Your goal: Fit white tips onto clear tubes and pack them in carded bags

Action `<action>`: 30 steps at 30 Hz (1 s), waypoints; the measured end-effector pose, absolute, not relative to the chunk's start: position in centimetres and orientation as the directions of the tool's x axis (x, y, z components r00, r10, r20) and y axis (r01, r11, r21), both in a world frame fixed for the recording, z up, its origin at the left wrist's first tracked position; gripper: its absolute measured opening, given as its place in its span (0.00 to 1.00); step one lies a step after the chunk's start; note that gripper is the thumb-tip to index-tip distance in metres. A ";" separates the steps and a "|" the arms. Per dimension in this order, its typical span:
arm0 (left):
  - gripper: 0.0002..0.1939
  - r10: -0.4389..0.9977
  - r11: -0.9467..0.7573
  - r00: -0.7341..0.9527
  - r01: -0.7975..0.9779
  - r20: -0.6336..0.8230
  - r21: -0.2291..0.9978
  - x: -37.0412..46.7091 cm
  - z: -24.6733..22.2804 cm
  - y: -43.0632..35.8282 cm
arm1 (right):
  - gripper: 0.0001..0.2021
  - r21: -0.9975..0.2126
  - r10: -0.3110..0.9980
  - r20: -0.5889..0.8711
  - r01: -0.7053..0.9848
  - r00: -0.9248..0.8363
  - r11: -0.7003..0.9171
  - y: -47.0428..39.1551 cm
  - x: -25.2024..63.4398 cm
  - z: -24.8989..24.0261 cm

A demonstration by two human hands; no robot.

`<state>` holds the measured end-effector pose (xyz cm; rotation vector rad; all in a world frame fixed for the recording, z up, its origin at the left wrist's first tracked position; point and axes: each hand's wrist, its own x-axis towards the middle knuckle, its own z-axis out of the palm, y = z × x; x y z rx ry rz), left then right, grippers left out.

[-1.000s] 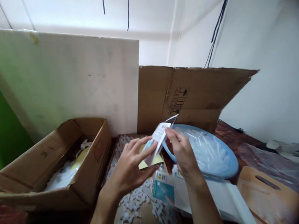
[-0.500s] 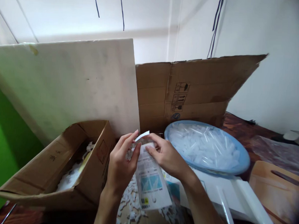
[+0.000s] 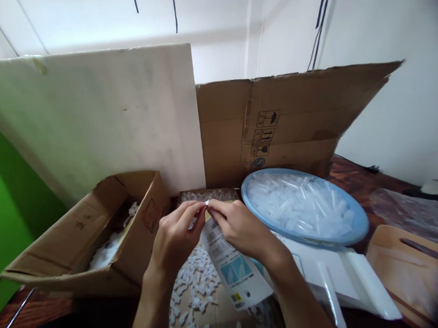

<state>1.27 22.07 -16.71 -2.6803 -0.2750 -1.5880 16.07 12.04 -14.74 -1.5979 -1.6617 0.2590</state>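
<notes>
A small white strip (image 3: 207,202) shows between the fingertips of both hands, mostly hidden by them. My left hand (image 3: 177,230) pinches it from the left with thumb and fingers closed. My right hand (image 3: 239,228) is closed too, its fingertips meeting the left ones at the strip. From under the right hand's fingers slants a flat white printed packet (image 3: 235,267) with a blue picture panel; its upper end is covered by the fingers. Below lie many loose small white pieces (image 3: 193,299) on a cardboard sheet (image 3: 218,323).
At left stands an open cardboard box (image 3: 134,247) with white pieces inside. A blue basin (image 3: 360,230) heaped with translucent tube-like pieces sits at right. Beyond it are an orange plastic container (image 3: 387,246) and clear plastic film (image 3: 403,208). A cardboard panel (image 3: 291,109) stands behind.
My hands have drawn together, fingertips now meeting, so less of the white strip shows. The packet's lower end has swung to the right. The view has shifted slightly.
</notes>
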 end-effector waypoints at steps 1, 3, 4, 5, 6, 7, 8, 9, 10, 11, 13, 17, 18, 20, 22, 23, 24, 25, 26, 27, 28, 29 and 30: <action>0.06 0.142 -0.984 0.485 0.160 0.863 0.072 1.1 -16.7 22.1 | 0.14 -0.630 0.912 0.395 0.756 0.112 0.180 12.1 16.0 -14.8; 0.05 0.147 -0.983 0.504 0.167 0.851 0.071 0.9 -16.6 22.3 | 0.14 -0.612 0.912 0.398 0.770 0.102 0.181 12.2 16.0 -15.0; 0.04 0.154 -0.982 0.509 0.171 0.847 0.076 0.8 -16.6 22.3 | 0.14 -0.605 0.911 0.400 0.774 0.096 0.184 12.2 15.9 -15.0; 0.04 0.165 -0.981 0.513 0.175 0.843 0.086 0.7 -16.6 22.3 | 0.14 -0.603 0.911 0.401 0.775 0.091 0.189 12.3 15.9 -15.1; 0.04 0.179 -0.979 0.514 0.178 0.839 0.100 0.6 -16.6 22.4 | 0.14 -0.605 0.912 0.401 0.772 0.086 0.193 12.3 15.8 -15.1; 0.05 0.194 -0.977 0.516 0.177 0.834 0.118 0.5 -16.6 22.4 | 0.14 -0.608 0.913 0.400 0.770 0.083 0.196 12.4 15.8 -15.2; 0.05 0.210 -0.975 0.516 0.175 0.831 0.138 0.4 -16.6 22.5 | 0.14 -0.609 0.914 0.398 0.768 0.081 0.197 12.4 15.8 -15.2; 0.05 0.227 -0.972 0.516 0.172 0.826 0.159 0.3 -16.6 22.5 | 0.14 -0.611 0.916 0.392 0.767 0.078 0.196 12.4 15.8 -15.1; 0.05 0.243 -0.969 0.519 0.167 0.820 0.182 0.3 -16.6 22.6 | 0.14 -0.611 0.918 0.388 0.767 0.077 0.194 12.4 15.8 -15.1; 0.05 0.258 -0.966 0.525 0.163 0.811 0.202 0.2 -16.5 22.6 | 0.14 -0.610 0.920 0.385 0.769 0.076 0.192 12.4 15.8 -15.1; 0.05 0.290 -0.957 0.535 0.172 0.793 0.234 0.1 -16.5 22.7 | 0.14 -0.606 0.922 0.381 0.772 0.073 0.190 12.3 15.7 -14.9; 0.04 0.384 -0.923 0.534 0.198 0.753 0.330 -0.1 -16.0 22.7 | 0.15 -0.619 0.925 0.377 0.756 0.048 0.213 12.2 15.6 -14.7; 0.03 0.405 -0.913 0.534 0.192 0.742 0.360 -0.2 -15.9 22.6 | 0.15 -0.631 0.924 0.379 0.743 0.045 0.223 12.2 15.5 -14.6; 0.03 0.447 -0.889 0.534 0.177 0.718 0.423 -0.4 -15.5 22.5 | 0.15 -0.661 0.922 0.386 0.709 0.041 0.245 12.1 15.4 -14.4; 0.03 0.494 -0.857 0.534 0.169 0.686 0.487 -0.7 -15.1 22.3 | 0.15 -0.692 0.919 0.393 0.670 0.037 0.269 12.0 15.3 -14.3; 0.03 0.516 -0.840 0.535 0.166 0.668 0.516 -0.8 -15.0 22.2 | 0.15 -0.704 0.918 0.395 0.653 0.033 0.279 11.9 15.3 -14.3; 0.03 0.536 -0.823 0.536 0.161 0.652 0.544 -0.9 -14.9 22.1 | 0.15 -0.713 0.918 0.396 0.640 0.030 0.287 11.9 15.2 -14.2; 0.03 0.554 -0.806 0.537 0.153 0.636 0.572 -1.0 -14.8 22.1 | 0.15 -0.719 0.917 0.397 0.630 0.028 0.292 11.9 15.2 -14.2; 0.03 0.569 -0.788 0.539 0.142 0.620 0.599 -1.1 -14.8 22.0 | 0.15 -0.726 0.917 0.399 0.620 0.027 0.298 11.8 15.2 -14.2; 0.03 0.589 -0.764 0.538 0.129 0.603 0.632 -1.2 -14.8 22.0 | 0.15 -0.735 0.915 0.403 0.605 0.028 0.306 11.8 15.1 -14.1; 0.03 0.615 -0.733 0.531 0.111 0.583 0.672 -1.3 -14.9 22.1 | 0.15 -0.746 0.912 0.410 0.586 0.031 0.316 11.7 15.2 -14.0; 0.03 0.646 -0.693 0.515 0.085 0.564 0.716 -1.4 -15.0 22.2 | 0.16 -0.758 0.908 0.417 0.566 0.037 0.325 11.6 15.2 -13.9; 0.04 0.682 -0.647 0.487 0.052 0.546 0.761 -1.6 -15.1 22.4 | 0.16 -0.771 0.905 0.423 0.545 0.052 0.329 11.6 15.3 -13.8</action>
